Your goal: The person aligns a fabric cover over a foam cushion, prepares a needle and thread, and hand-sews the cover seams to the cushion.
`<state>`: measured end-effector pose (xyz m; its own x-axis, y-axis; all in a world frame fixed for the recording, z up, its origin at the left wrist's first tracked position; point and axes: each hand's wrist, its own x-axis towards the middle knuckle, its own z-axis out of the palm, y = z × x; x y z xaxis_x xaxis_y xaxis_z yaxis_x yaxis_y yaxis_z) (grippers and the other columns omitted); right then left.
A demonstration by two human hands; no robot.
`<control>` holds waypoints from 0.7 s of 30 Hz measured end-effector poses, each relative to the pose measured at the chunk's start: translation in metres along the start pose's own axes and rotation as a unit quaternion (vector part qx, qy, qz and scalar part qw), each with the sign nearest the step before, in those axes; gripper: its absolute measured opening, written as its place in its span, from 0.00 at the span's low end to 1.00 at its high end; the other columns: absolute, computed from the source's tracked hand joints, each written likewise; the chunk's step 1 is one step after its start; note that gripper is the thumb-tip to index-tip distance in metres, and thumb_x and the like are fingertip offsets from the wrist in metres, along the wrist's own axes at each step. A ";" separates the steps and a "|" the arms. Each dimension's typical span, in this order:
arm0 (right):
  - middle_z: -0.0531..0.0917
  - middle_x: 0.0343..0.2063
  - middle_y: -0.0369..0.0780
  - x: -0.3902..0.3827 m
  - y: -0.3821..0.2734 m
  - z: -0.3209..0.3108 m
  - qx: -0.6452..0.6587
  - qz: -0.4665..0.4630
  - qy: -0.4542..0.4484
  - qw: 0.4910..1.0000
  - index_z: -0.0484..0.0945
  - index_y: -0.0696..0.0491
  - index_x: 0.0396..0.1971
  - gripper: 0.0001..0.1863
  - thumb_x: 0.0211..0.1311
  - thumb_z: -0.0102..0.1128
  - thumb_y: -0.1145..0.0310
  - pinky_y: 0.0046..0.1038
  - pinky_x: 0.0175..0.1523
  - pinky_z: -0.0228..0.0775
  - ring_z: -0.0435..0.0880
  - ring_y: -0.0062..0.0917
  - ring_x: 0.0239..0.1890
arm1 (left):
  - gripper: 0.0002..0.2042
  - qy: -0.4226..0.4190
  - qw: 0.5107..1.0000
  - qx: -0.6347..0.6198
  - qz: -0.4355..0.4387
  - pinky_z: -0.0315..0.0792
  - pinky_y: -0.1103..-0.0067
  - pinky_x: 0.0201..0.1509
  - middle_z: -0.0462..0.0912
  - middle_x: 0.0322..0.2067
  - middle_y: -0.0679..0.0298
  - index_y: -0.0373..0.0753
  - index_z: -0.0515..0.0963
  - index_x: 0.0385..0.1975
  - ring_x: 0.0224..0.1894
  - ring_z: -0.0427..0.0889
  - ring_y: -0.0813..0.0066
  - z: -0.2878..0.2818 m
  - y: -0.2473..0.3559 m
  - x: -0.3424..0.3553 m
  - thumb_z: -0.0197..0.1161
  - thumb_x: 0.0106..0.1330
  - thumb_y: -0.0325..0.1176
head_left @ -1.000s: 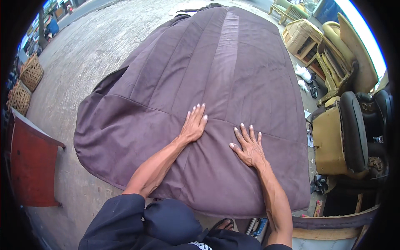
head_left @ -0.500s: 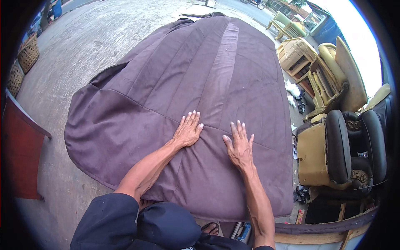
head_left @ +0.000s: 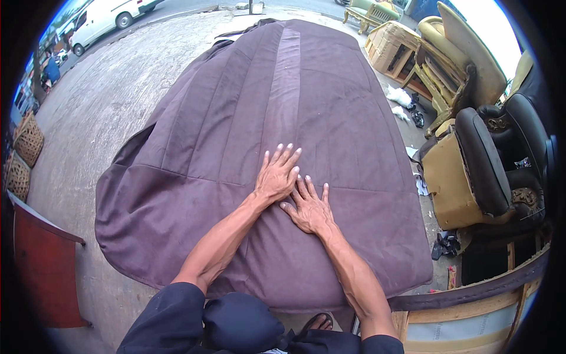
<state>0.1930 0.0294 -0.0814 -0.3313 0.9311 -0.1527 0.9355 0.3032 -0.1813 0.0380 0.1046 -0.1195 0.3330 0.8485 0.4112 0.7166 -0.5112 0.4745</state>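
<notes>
A large purple-brown fabric cover [head_left: 194, 218] with stitched lengthwise panels lies spread in front of me over something broad; what is under it is hidden. A paler, shinier strip [head_left: 285, 76] runs up its middle. My left hand [head_left: 277, 176] rests flat on the cover at the cross seam, fingers stretched out and apart. Just below and to its right, my right hand [head_left: 311, 207] also presses flat on the fabric with fingers spread. The two hands almost touch. Loose folds gather along the cover's left side [head_left: 127, 194].
At right stand a dark padded armchair [head_left: 480, 159], stripped chair frames [head_left: 439, 76] and white stuffing [head_left: 400, 95] on the ground. A wooden frame [head_left: 466, 312] lies near right. A red panel [head_left: 47, 265] and woven baskets [head_left: 28, 141] are at left; a white van [head_left: 109, 17] is beyond.
My right hand has moved left across the fabric, close beside my left hand. My left hand stays flat near the seam. The view has shifted, and a white van now shows.
</notes>
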 end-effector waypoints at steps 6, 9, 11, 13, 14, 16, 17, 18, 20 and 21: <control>0.51 0.76 0.37 0.001 0.003 -0.002 -0.007 -0.002 -0.029 1.000 0.53 0.44 0.74 0.40 0.70 0.35 0.36 0.60 0.75 0.26 0.42 0.33 0.78 | 0.26 -0.109 0.984 -0.010 -0.138 0.42 0.45 0.74 0.51 0.75 0.62 0.52 0.58 0.73 0.78 0.44 0.57 0.012 -0.011 -0.010 0.41 0.75 0.45; 0.50 0.76 0.37 -0.003 0.004 -0.004 0.016 -0.005 -0.009 1.000 0.54 0.44 0.74 0.40 0.70 0.36 0.36 0.60 0.75 0.26 0.42 0.32 0.78 | 0.26 -0.091 0.987 -0.015 -0.128 0.42 0.44 0.74 0.51 0.75 0.62 0.52 0.59 0.72 0.78 0.45 0.57 0.017 -0.015 -0.012 0.42 0.75 0.45; 0.50 0.76 0.37 -0.005 0.005 -0.004 0.018 -0.003 0.013 1.000 0.54 0.44 0.74 0.39 0.70 0.36 0.36 0.60 0.75 0.26 0.42 0.33 0.78 | 0.26 -0.091 0.989 -0.017 -0.120 0.42 0.44 0.74 0.52 0.75 0.62 0.52 0.60 0.72 0.77 0.45 0.57 0.015 -0.012 -0.006 0.44 0.74 0.46; 0.50 0.76 0.37 -0.007 0.005 -0.002 0.019 -0.002 0.018 1.000 0.54 0.44 0.74 0.39 0.70 0.36 0.37 0.60 0.75 0.26 0.42 0.33 0.78 | 0.25 -0.113 0.981 0.030 -0.157 0.44 0.43 0.73 0.60 0.72 0.60 0.50 0.66 0.68 0.76 0.51 0.56 0.009 -0.004 0.011 0.49 0.72 0.45; 0.50 0.76 0.37 -0.007 0.005 0.000 0.022 -0.004 0.023 0.999 0.54 0.44 0.74 0.39 0.71 0.36 0.37 0.60 0.75 0.26 0.42 0.33 0.78 | 0.23 -0.102 0.981 0.064 -0.153 0.48 0.48 0.74 0.68 0.67 0.55 0.45 0.72 0.63 0.72 0.60 0.54 0.004 -0.001 0.026 0.53 0.69 0.44; 0.50 0.76 0.37 -0.007 0.005 0.002 0.010 -0.003 0.029 1.000 0.54 0.45 0.74 0.38 0.71 0.35 0.38 0.61 0.75 0.26 0.42 0.33 0.78 | 0.22 -0.063 0.984 0.069 -0.151 0.51 0.53 0.74 0.71 0.63 0.50 0.41 0.74 0.59 0.69 0.65 0.52 -0.003 0.001 0.070 0.54 0.69 0.44; 0.50 0.76 0.37 -0.007 0.006 0.003 0.022 -0.009 0.016 1.000 0.54 0.45 0.74 0.38 0.71 0.35 0.38 0.61 0.75 0.26 0.42 0.33 0.78 | 0.23 0.015 0.995 0.034 -0.088 0.51 0.55 0.75 0.70 0.64 0.48 0.40 0.73 0.60 0.69 0.65 0.52 -0.004 -0.002 0.093 0.53 0.70 0.44; 0.50 0.76 0.37 -0.006 0.007 0.003 0.025 -0.013 0.018 0.999 0.54 0.45 0.74 0.38 0.71 0.35 0.38 0.61 0.75 0.26 0.42 0.33 0.78 | 0.24 0.044 0.998 0.024 -0.044 0.52 0.57 0.75 0.69 0.65 0.47 0.38 0.72 0.61 0.69 0.64 0.51 -0.002 -0.009 0.113 0.53 0.71 0.45; 0.49 0.76 0.37 -0.005 0.009 0.001 0.020 -0.017 0.021 0.999 0.54 0.45 0.74 0.38 0.72 0.33 0.37 0.62 0.75 0.28 0.41 0.34 0.78 | 0.25 0.117 0.992 -0.053 0.019 0.50 0.56 0.75 0.66 0.67 0.47 0.40 0.69 0.65 0.72 0.60 0.50 0.005 -0.033 0.137 0.46 0.74 0.46; 0.49 0.76 0.37 -0.005 0.011 -0.002 0.016 -0.015 0.017 1.000 0.54 0.45 0.74 0.38 0.72 0.33 0.37 0.62 0.75 0.28 0.41 0.34 0.78 | 0.27 0.088 0.993 -0.076 -0.026 0.47 0.56 0.76 0.58 0.71 0.48 0.42 0.62 0.70 0.75 0.53 0.52 0.011 -0.050 0.138 0.37 0.77 0.49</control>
<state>0.2049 0.0283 -0.0806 -0.3545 0.9281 -0.1142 0.9205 0.3248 -0.2173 0.0545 0.2487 -0.0949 0.1762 0.8438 0.5068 0.6249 -0.4937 0.6048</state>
